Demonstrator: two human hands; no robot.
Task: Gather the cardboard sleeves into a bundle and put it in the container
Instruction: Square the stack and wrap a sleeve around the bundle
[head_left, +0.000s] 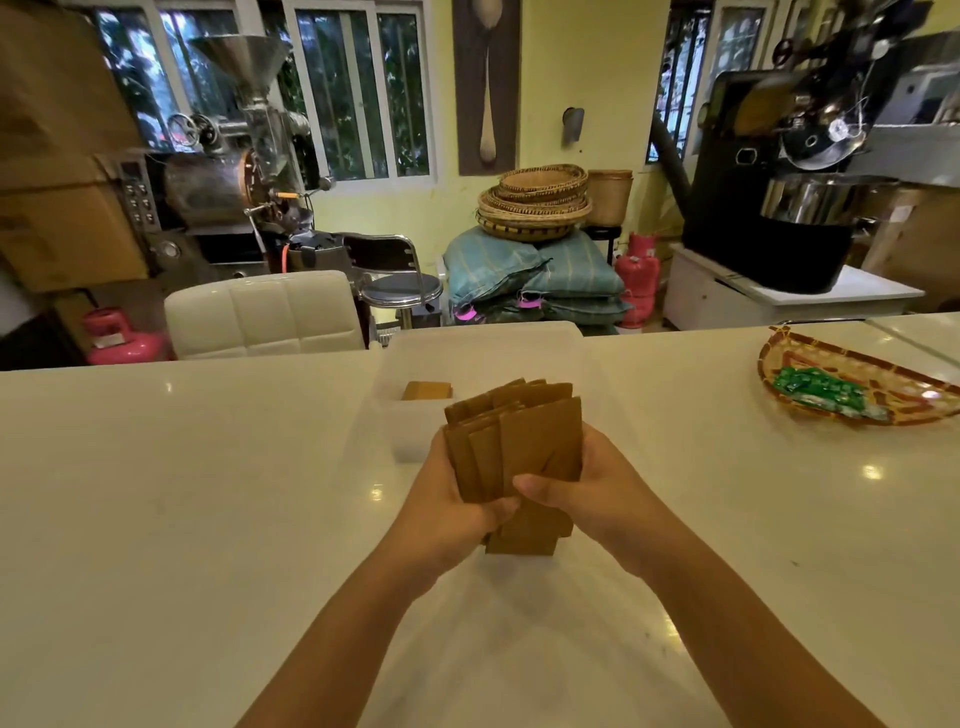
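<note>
Head view: left hand (451, 506) and right hand (589, 496) clasp cardboard sleeves (524, 447) tightly.

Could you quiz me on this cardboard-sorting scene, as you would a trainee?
1. True or false: the bundle of cardboard sleeves already lies inside the white container.
2. How is the bundle gripped? A) left hand only B) both hands C) right hand only
3. Fill in: the woven tray on the right of the counter holds ___ packets.

Key:
1. False. The bundle is held upright above the counter, in front of the container; only a few sleeves lie inside it.
2. B. The left hand and right hand clasp it from either side.
3. Green.
</note>
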